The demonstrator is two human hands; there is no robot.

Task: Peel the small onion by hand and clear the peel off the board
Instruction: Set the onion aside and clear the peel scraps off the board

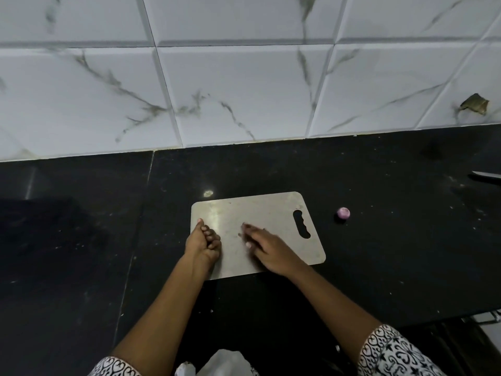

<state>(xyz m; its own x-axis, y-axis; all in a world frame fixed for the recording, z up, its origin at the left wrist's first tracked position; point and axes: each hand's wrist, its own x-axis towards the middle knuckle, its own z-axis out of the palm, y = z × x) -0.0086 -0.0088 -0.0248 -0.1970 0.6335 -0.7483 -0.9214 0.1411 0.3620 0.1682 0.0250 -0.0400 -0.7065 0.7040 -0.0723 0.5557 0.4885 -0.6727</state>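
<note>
A small peeled purple onion (343, 213) lies on the black counter, just right of the steel cutting board (271, 210). My left hand (203, 241) rests on its side at the board's left edge, fingers curled into a loose fist; I cannot see whether it holds anything. My right hand (267, 246) lies low over the middle of the board, fingers stretched out together and blurred. Tiny dark peel scraps (240, 234) sit on the board at its fingertips.
A knife blade (488, 176) pokes in at the right edge of the counter. A white plastic bag (225, 362) hangs below the counter's front edge. A pale fleck (208, 193) lies behind the board. The tiled wall (244, 90) closes off the back.
</note>
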